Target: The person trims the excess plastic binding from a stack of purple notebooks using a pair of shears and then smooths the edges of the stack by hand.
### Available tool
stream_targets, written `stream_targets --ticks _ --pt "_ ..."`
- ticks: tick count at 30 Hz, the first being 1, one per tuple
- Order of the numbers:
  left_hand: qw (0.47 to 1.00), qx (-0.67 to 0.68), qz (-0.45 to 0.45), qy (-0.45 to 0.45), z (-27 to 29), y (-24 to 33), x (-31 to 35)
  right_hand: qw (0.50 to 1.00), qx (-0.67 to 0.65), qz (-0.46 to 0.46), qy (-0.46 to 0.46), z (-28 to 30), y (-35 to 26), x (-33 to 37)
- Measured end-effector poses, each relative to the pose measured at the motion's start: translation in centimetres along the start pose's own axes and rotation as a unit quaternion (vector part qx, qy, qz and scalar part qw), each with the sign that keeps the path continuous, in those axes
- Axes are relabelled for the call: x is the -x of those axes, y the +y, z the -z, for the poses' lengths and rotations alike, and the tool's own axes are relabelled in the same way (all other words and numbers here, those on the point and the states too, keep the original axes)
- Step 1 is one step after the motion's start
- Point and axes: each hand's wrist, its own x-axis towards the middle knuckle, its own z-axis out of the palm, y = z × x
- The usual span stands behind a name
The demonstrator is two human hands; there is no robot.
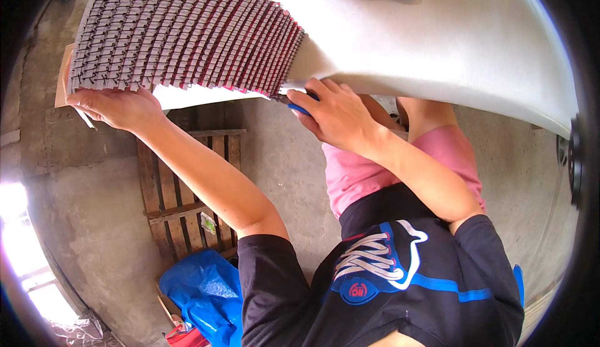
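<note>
The left hand [115, 106] lies flat against the fanned stack of red cards [187, 31] on the white bench [450, 40], while the right hand [337, 115] grips a blue-handled tool [299, 107] (wooden pallet [181, 191] below).

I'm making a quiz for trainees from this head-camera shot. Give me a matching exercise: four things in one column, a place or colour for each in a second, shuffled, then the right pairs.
Things:
1. left hand
2. right hand
3. blue plastic bag
4. wooden pallet

Places or colours:
A. on the concrete floor, under the left forearm
B. at the table's near edge, closed on a blue-handled tool
C. lower left on the floor, crumpled
D. under the near left corner of the fanned red-and-white cards

Pairs: 1-D, 2-B, 3-C, 4-A
</note>
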Motion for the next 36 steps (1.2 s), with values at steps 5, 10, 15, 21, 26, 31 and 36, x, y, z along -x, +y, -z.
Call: stream_targets --ticks 5,10,15,21,26,31,36 --pt "1.0 -0.004 -0.003 -0.013 0.0 0.1 -0.1 0.905 -0.329 -0.175 -0.206 1.4 1.5 -2.2" --pt "0.999 0.01 -0.008 -0.036 0.4 -0.1 -0.5 0.985 -0.114 -0.093 -0.085 1.2 0.3 -0.7" --pt "0.999 0.034 0.006 -0.033 0.0 0.3 -0.1 1.0 0.005 -0.026 -0.013 0.5 0.0 0.7" --pt "0.999 0.04 0.0 -0.028 0.1 -0.1 -0.2 0.999 0.031 -0.009 0.024 -0.4 -0.1 0.7" --pt "1.0 0.008 0.006 -0.021 0.3 0.0 0.0 0.999 0.03 -0.002 0.039 -0.5 -0.3 0.5" --pt "0.999 0.012 0.044 -0.026 0.2 0.2 0.1 0.999 0.035 -0.003 0.027 -0.3 -0.2 0.3" --pt "0.998 -0.01 0.054 -0.013 0.6 0.2 0.3 0.998 -0.031 -0.048 -0.02 -0.4 -0.6 0.3"
